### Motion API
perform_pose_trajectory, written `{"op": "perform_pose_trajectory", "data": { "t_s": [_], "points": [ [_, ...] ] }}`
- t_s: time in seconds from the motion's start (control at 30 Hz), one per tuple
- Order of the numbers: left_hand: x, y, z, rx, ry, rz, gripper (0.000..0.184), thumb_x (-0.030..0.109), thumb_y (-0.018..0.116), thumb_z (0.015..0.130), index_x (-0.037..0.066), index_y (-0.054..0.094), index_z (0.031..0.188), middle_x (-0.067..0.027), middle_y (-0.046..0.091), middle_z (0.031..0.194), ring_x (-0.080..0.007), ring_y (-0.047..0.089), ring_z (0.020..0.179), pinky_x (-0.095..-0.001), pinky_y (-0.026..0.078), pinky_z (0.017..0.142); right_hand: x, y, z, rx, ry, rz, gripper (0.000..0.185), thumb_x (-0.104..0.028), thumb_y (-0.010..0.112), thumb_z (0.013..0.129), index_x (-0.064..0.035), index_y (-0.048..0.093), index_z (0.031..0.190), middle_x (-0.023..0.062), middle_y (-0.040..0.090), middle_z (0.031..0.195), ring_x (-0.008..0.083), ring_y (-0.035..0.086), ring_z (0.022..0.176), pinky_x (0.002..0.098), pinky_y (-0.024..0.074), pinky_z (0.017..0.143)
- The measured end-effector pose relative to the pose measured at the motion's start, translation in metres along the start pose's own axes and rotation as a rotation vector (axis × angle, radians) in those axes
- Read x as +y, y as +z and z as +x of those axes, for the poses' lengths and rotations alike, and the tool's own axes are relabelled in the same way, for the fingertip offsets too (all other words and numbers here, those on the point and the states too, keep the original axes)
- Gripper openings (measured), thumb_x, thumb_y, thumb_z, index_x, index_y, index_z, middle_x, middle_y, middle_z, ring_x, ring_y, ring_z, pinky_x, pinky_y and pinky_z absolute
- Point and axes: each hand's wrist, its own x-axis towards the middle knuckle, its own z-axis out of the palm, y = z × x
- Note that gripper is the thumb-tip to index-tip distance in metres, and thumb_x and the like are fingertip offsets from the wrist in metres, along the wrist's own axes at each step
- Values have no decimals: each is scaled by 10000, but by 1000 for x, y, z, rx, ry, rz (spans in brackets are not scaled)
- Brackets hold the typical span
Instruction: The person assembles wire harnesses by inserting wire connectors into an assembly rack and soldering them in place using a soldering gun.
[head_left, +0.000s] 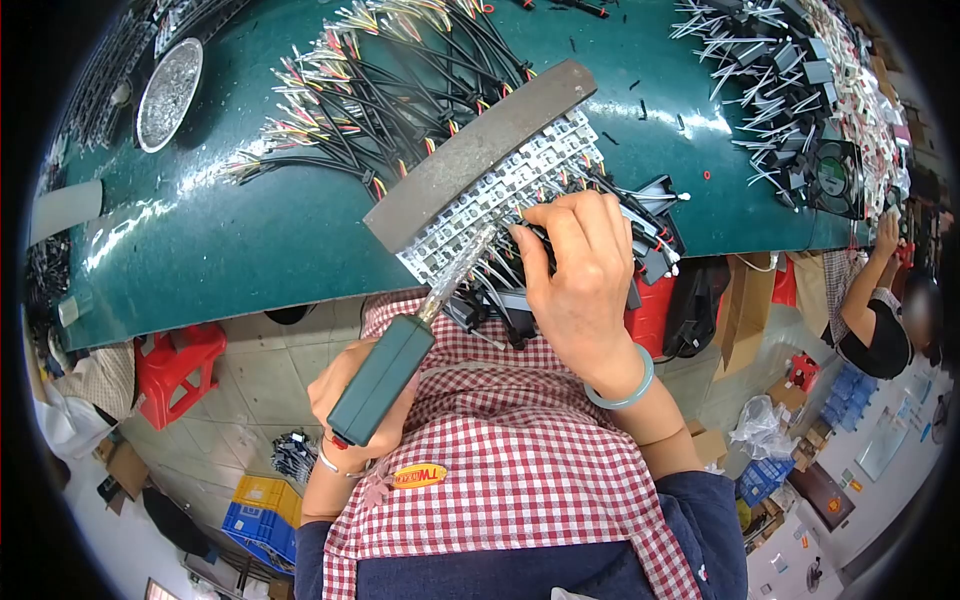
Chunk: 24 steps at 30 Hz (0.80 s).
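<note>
Along the near edge of the green table, a panel of small white boards lies at a slant, with a grey bar resting along its far side. The person's left hand is closed round the handle of a green tool, whose metal tip reaches the panel's near side. Over the wires there, the right hand has thumb and forefinger nearly together; whether they clamp a wire cannot be told. Beyond the bar, black cables fan out to bared, coloured ends. A round dish sits at far left; at right, a black fan lies beside black boxes with white leads.
</note>
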Motion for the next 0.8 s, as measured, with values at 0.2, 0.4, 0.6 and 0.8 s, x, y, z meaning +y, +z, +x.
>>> {"op": "perform_pose_trajectory", "data": {
  "t_s": [0.2, 0.4, 0.6, 0.8],
  "points": [
    [2, 0, 3, -17, 1, -3, 207, -14, 777, 661, -31, 725, 860, -154, 689, 837, -299, 704, 709, -344, 565, 628, 0, 0, 0, -4, -3, 0, 185, -44, 762, 762, -28, 675, 925, 88, 580, 910, 282, 555, 860, 407, 398, 758],
    [-5, 2, 2, 6, 72, -30, 240, 48, 790, 743, -40, 702, 949, -147, 643, 792, -272, 622, 585, -344, 460, 523, -2, -1, 0, -11, 3, -17, 187, -47, 763, 762, -26, 673, 925, 91, 583, 907, 283, 560, 862, 407, 408, 758],
    [1, 1, 2, 5, -28, -52, 187, -32, 772, 668, -42, 718, 847, -149, 688, 823, -290, 705, 698, -336, 559, 626, -1, 0, 0, 4, 0, -9, 184, -52, 768, 765, -30, 672, 920, 91, 584, 901, 286, 563, 854, 407, 415, 753],
    [-6, 1, 1, -5, 46, -29, 250, 49, 797, 738, -41, 705, 952, -143, 649, 804, -253, 622, 592, -337, 467, 536, -2, 0, -1, 10, -2, -26, 184, -54, 773, 766, -31, 670, 917, 90, 581, 893, 283, 561, 845, 405, 415, 748]
  ]
}}
